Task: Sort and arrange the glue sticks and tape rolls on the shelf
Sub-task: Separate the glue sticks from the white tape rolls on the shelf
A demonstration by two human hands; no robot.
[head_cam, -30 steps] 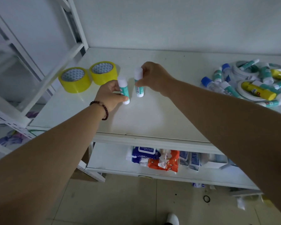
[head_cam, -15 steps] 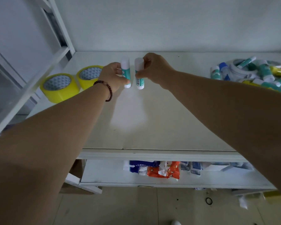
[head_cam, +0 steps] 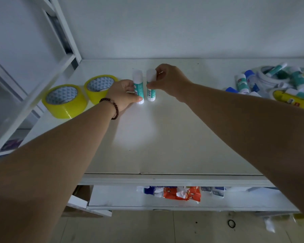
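Note:
Two white-and-teal glue sticks stand upright side by side on the white shelf (head_cam: 165,137). My left hand (head_cam: 123,95) grips the left glue stick (head_cam: 138,85) low on its body. My right hand (head_cam: 170,81) pinches the right glue stick (head_cam: 151,81) near its cap. Two yellow tape rolls lie flat to the left: the nearer roll (head_cam: 65,100) and the farther roll (head_cam: 99,87), which touches my left hand's back. A mixed pile of glue sticks and white tape rolls (head_cam: 279,83) lies at the right end of the shelf.
A white wall closes the shelf at the back. White frame bars (head_cam: 33,100) slant across the left side. A lower shelf (head_cam: 123,197) holds blue and orange packets (head_cam: 174,192). The tiled floor below has a black ring (head_cam: 231,223) on it.
Both hands carried the two glue sticks farther back on the shelf and closer together; they now stand next to the farther yellow roll.

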